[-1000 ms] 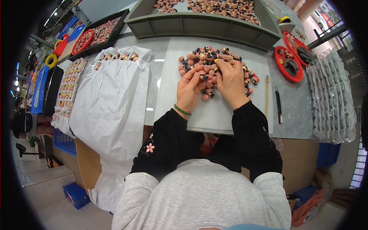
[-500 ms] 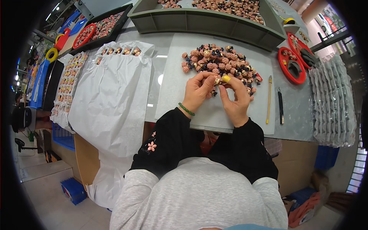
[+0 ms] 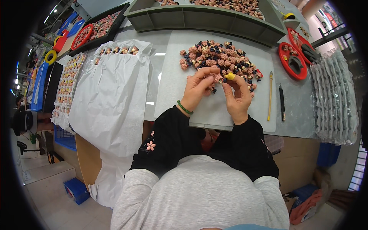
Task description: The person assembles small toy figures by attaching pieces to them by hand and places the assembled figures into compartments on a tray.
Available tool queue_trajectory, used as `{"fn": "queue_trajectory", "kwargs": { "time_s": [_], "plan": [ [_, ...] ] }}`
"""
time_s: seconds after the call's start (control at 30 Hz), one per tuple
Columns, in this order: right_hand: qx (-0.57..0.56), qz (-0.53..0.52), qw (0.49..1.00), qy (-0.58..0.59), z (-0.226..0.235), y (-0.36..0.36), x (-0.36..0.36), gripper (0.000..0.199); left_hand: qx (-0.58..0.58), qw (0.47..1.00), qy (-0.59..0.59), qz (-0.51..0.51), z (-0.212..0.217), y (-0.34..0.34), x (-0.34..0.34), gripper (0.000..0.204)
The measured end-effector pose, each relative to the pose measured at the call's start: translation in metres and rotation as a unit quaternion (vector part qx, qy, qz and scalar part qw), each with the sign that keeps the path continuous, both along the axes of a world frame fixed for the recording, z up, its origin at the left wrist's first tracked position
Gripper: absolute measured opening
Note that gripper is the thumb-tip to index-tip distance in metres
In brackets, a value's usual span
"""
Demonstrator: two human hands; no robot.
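Observation:
A small pink knobbly figurine (image 3: 218, 78) is pinched between the thumb and fingers of my left hand (image 3: 196, 89), just over the near edge of a pile. My right hand (image 3: 239, 100), with yellow tape on its index finger, closes thumb and fingertip on the figurine's right side; its exact contact is partly hidden. Behind both hands lies the pile of pink, cream and dark blue figurines (image 3: 220, 57), heaped on a white sheet (image 3: 172, 101). A green braided bracelet (image 3: 184, 107) circles my left wrist.
A yellow-handled brush (image 3: 270, 99) and a black pen-like tool (image 3: 282, 102) lie at right. Beyond are red round trays (image 3: 303, 73) and stacked clear plastic trays (image 3: 334, 99). A grey-green crate (image 3: 207, 23) stands behind; paper-covered figurine trays (image 3: 111, 84) sit left.
Both hands stay together at the pile's near edge. The figurine has turned, showing more pink, and my right fingertips have shifted slightly to the right.

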State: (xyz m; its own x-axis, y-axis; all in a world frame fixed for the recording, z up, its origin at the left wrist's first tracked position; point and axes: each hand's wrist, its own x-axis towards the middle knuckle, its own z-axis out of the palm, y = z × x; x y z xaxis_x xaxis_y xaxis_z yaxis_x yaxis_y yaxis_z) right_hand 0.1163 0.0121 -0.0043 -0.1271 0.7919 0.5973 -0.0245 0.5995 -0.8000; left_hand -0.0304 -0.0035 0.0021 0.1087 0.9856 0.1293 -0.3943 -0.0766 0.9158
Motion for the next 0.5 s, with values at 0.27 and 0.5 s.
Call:
{"fn": "queue_trajectory", "kwargs": {
  "time_s": [0.27,0.5],
  "plan": [
    [0.012,0.000,0.999,-0.040,0.0037,0.0004,0.0027,0.018,0.017,0.997,-0.038,0.068,0.0040,0.0017,0.0070,0.033],
    [-0.019,0.005,0.999,-0.029,0.0068,0.0006,0.0021,0.014,0.023,0.997,-0.022,0.074,0.0073,-0.0028,0.0058,0.034]
  ]
}}
